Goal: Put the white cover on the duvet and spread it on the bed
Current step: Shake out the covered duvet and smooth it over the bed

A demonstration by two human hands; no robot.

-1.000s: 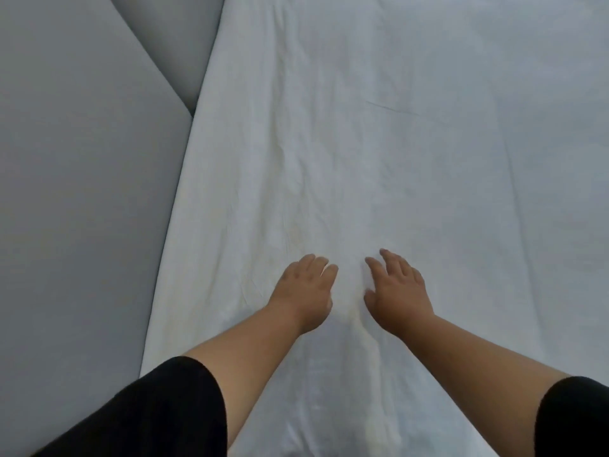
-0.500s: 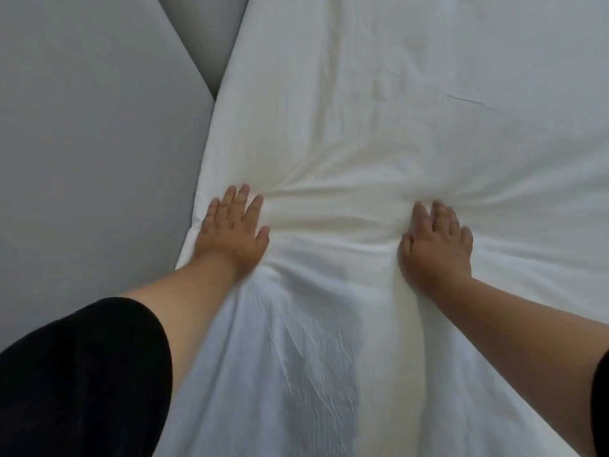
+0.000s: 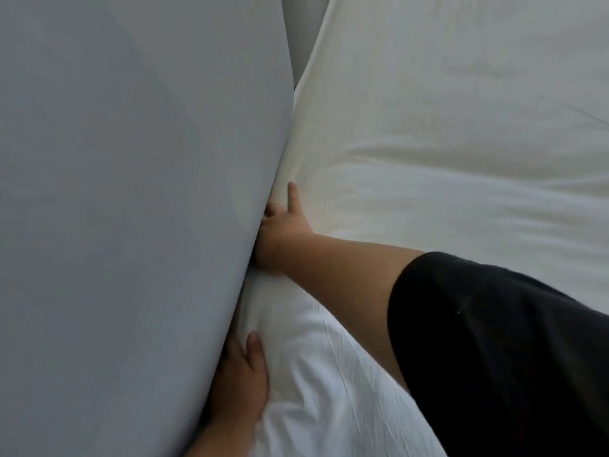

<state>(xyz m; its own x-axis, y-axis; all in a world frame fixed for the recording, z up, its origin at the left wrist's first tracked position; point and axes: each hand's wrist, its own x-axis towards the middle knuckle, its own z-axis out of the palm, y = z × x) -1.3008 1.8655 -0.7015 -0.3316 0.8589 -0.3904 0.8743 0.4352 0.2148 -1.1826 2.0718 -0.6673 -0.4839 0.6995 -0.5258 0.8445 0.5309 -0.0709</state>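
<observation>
The white covered duvet fills the right of the view, creased where it is pressed down. Along its left edge it meets a large grey surface. My right hand reaches across from the right and presses the duvet edge against the grey surface. One of its fingers points straight up the seam, and the others slip into the gap. Lower down, my left hand lies flat on the same edge, thumb out, its fingertips hidden in the gap.
A paler grey panel shows at the top between the grey surface and the duvet. My black sleeve covers the lower right.
Both hands have moved left from the middle of the duvet to its left edge. The view has swung left and closer, so the grey surface now fills the left half.
</observation>
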